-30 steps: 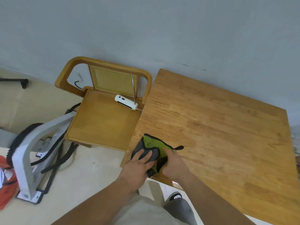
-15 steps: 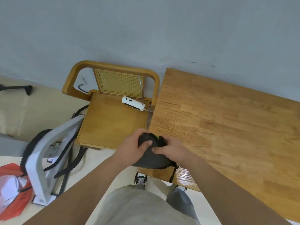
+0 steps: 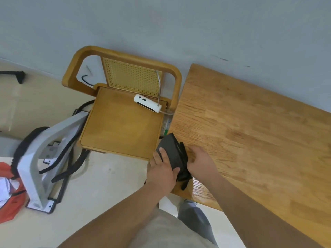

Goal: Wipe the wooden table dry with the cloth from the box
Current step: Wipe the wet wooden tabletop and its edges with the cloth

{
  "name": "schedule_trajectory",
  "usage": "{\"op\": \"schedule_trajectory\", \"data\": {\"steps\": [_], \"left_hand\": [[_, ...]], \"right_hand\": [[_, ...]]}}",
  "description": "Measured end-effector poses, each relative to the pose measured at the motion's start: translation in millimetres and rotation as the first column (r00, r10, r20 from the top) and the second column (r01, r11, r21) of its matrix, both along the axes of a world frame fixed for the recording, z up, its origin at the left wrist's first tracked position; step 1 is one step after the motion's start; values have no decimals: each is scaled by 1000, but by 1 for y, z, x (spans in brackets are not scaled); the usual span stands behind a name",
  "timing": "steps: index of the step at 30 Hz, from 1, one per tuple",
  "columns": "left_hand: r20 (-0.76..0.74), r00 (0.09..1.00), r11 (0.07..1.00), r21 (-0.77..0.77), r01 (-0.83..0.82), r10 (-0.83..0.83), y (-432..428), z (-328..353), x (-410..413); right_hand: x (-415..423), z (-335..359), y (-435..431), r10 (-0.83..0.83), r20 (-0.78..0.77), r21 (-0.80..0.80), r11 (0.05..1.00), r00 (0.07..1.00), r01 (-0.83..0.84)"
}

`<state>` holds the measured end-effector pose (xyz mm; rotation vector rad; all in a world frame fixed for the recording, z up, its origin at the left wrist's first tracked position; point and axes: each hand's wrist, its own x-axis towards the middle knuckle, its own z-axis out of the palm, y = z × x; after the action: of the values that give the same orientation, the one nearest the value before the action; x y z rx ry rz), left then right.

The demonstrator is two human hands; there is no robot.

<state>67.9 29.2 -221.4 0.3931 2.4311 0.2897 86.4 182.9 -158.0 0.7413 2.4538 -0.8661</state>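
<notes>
The dark grey cloth (image 3: 170,149) is folded up small at the edge of the wooden table (image 3: 250,140), next to the chair (image 3: 121,126), and it sits right between the two hands. The left hand (image 3: 162,171) holds it from the side that is off the table, with its fingers on top and its thumb pressed on the near end. The right hand (image 3: 201,161) is over the table top and curls its fingers round the cloth's other side.

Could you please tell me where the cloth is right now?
In the head view, the cloth is at the table's left edge beside the chair, held between the left hand and right hand.
</notes>
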Motion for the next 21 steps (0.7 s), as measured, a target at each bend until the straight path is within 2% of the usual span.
{"op": "schedule_trajectory", "data": {"steps": [5,9,13,15,18,21], "left_hand": [[206,960,955,186,-230,190,-4,-24,-44],[233,939,915,259,-311,253,-36,-23,-11],[332,889,889,224,-399,316,-68,-20,34],[283,914,920,178,-348,291,-72,-18,36],[200,952,965,76,-250,231,-59,-14,12],[294,927,962,66,-264,234,-30,-16,-33]], "right_hand": [[1,-3,5,59,64,30,998,996,-61],[-15,-6,-1,206,234,98,967,950,-234],[-23,-9,-18,267,419,149,922,868,-356],[-23,-10,-24,282,479,172,898,831,-404],[-28,-7,-21,292,500,138,902,815,-408],[-33,-2,-13,326,518,76,903,791,-422]]}}
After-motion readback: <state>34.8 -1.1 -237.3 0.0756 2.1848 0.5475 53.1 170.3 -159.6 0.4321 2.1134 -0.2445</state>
